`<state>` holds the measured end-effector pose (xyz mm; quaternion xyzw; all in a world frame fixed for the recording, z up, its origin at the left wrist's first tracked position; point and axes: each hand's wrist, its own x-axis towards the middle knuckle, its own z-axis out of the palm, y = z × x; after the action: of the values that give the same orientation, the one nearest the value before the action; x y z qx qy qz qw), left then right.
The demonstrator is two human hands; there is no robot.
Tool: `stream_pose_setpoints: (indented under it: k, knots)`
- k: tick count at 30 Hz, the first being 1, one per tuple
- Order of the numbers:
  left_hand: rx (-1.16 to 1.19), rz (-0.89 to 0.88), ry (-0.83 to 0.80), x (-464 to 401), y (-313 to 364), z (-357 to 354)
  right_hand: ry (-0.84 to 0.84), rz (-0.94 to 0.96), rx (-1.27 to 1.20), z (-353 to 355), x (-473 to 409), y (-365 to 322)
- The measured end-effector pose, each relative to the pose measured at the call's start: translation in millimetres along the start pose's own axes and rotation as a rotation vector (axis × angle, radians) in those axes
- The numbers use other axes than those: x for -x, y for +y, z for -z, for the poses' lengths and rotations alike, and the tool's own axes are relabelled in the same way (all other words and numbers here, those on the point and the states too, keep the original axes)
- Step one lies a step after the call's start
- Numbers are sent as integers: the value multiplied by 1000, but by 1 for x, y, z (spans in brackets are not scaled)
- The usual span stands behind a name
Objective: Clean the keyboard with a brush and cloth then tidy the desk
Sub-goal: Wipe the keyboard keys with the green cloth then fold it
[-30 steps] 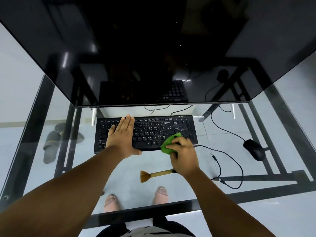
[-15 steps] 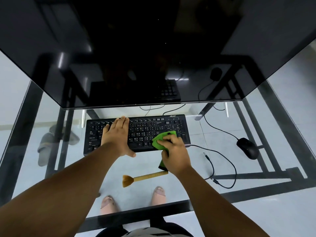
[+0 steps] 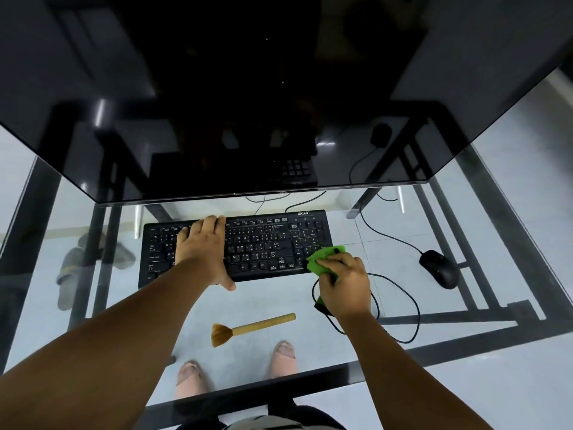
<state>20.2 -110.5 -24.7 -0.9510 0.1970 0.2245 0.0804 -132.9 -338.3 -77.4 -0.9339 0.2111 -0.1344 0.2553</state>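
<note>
A black keyboard [image 3: 263, 243] lies on the glass desk [image 3: 465, 361] below the monitor. My left hand [image 3: 203, 246] rests flat on the keyboard's left half, fingers straight. My right hand [image 3: 344, 282] grips a bunched green cloth [image 3: 324, 259] and presses it on the keyboard's near right corner. A wooden brush [image 3: 248, 327] with tan bristles lies on the glass in front of the keyboard, between my arms, bristles to the left.
A large dark monitor [image 3: 248, 103] overhangs the back of the desk. A black mouse [image 3: 440, 268] sits at the right, its cable looping near my right wrist. Through the glass I see the desk frame, my feet and slippers [image 3: 71, 274] on the floor.
My right hand has slid the green cloth to the right along the keyboard's near edge, to its right corner. My left hand stays flat on the keys. The brush has not moved.
</note>
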Motion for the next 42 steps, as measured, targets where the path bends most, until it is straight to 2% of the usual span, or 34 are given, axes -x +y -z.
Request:
stream_pose_setpoints:
  k: [9, 17, 21, 26, 33, 42]
  knots:
    - [2, 9, -12, 1, 3, 4, -81, -28, -4, -3, -65, -16]
    - [3, 11, -20, 4, 4, 5, -91, 49, 19, 3, -31, -5]
    - [6, 11, -20, 4, 4, 6, -137, 102, 39, -2, -46, -15]
    - [17, 12, -20, 4, 3, 5, -125, 62, 66, -8, -63, -25]
    - [19, 9, -17, 4, 2, 4, -72, 63, 56, -2, -27, -14]
    - [31, 3, -3, 3, 1, 3, -87, 7, 66, -8, -55, -32]
